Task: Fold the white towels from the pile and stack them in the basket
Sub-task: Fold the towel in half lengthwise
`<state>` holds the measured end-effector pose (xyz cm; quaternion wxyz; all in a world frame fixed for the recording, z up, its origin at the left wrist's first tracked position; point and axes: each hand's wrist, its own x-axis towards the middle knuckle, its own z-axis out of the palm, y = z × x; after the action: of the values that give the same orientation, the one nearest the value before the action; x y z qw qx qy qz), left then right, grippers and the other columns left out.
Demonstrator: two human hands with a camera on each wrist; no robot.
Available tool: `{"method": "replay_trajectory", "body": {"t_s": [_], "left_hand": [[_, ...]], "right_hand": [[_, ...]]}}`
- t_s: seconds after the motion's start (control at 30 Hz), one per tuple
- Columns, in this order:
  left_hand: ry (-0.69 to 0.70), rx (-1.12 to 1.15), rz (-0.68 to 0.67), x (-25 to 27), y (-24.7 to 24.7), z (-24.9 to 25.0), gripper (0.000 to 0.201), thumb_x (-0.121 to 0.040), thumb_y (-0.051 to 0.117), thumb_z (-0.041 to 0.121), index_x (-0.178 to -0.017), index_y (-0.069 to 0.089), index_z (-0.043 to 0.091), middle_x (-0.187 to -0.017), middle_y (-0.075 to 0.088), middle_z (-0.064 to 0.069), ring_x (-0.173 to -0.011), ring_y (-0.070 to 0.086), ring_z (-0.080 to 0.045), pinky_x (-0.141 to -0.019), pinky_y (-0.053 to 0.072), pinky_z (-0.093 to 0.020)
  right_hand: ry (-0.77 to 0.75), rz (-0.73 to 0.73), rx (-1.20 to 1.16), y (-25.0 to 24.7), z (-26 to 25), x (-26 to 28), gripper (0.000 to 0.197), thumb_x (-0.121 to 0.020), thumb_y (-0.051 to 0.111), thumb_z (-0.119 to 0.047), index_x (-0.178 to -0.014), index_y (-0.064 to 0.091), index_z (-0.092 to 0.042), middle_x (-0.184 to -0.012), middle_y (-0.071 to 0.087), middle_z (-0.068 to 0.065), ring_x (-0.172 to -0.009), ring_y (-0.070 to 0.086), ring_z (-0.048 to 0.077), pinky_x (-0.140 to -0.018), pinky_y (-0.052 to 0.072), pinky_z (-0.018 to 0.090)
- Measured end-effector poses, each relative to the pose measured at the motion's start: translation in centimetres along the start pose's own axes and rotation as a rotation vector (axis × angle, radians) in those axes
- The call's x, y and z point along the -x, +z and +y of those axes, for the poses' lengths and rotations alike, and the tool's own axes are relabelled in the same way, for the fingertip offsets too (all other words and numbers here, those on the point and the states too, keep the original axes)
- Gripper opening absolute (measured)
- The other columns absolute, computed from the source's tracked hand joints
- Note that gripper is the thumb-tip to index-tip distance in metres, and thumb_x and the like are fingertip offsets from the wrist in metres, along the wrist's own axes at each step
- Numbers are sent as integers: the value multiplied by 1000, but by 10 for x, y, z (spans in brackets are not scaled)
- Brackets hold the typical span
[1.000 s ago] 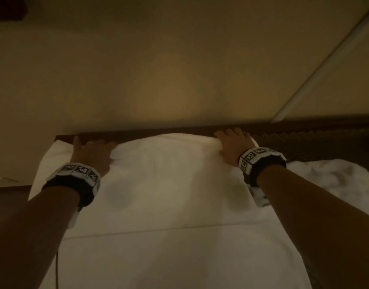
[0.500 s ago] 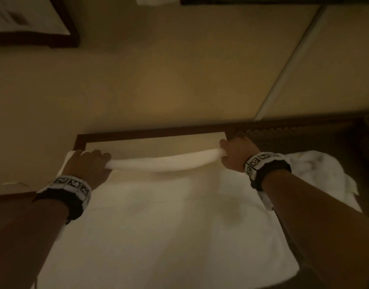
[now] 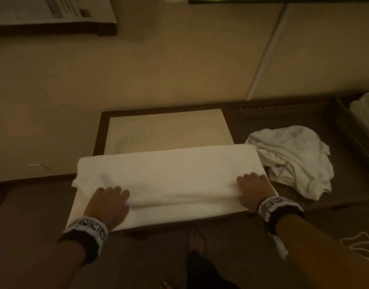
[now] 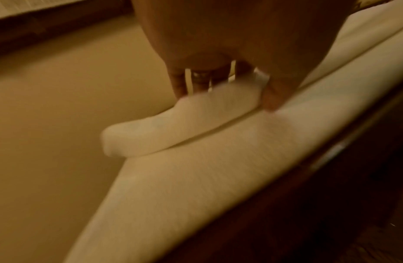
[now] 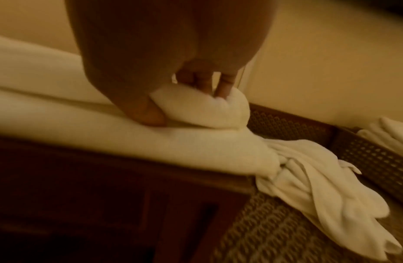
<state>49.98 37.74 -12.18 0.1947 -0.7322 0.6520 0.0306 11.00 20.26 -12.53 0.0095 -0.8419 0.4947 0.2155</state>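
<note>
A white towel [image 3: 169,170] lies across a low dark-framed table [image 3: 99,130], its far half folded toward me over the near half. My left hand [image 3: 110,197] pinches the folded edge at the left end; the left wrist view shows thumb and fingers [image 4: 270,96] closed on the towel's edge [image 4: 196,121]. My right hand [image 3: 252,184] grips the same edge at the right end, with a bunch of towel [image 5: 202,108] between thumb and fingers. A crumpled pile of white towels [image 3: 292,159] lies to the right on woven wicker.
A dark woven basket [image 3: 354,130] stands at the far right with folded white cloth [image 3: 365,113] in it. The table's pale top [image 3: 166,128] shows behind the towel. A beige wall rises behind. A white cord [image 3: 365,243] lies on the floor at lower right.
Both hands have pulled the towel's far edge from the back of the table toward me, laying it over the near half. The view has tilted down.
</note>
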Motion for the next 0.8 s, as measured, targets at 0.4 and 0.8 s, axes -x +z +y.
{"method": "replay_trajectory", "body": {"t_s": [0.4, 0.8], "left_hand": [[44, 43, -21, 18, 22, 23, 49, -97, 49, 29, -145, 38, 30, -131, 49, 2, -106, 57, -18, -71, 46, -31], [54, 192, -25, 23, 45, 30, 67, -92, 54, 36, -153, 27, 34, -162, 20, -10, -144, 28, -40, -112, 30, -57]], "right_hand": [[2, 51, 44, 18, -15, 24, 34, -88, 50, -26, -122, 49, -25, -110, 61, -2, -103, 57, 23, -96, 31, 42], [-258, -2, -65, 16, -82, 22, 73, -90, 48, -15, -154, 14, -23, -161, 6, 15, -147, 12, 39, -117, 19, 53]]}}
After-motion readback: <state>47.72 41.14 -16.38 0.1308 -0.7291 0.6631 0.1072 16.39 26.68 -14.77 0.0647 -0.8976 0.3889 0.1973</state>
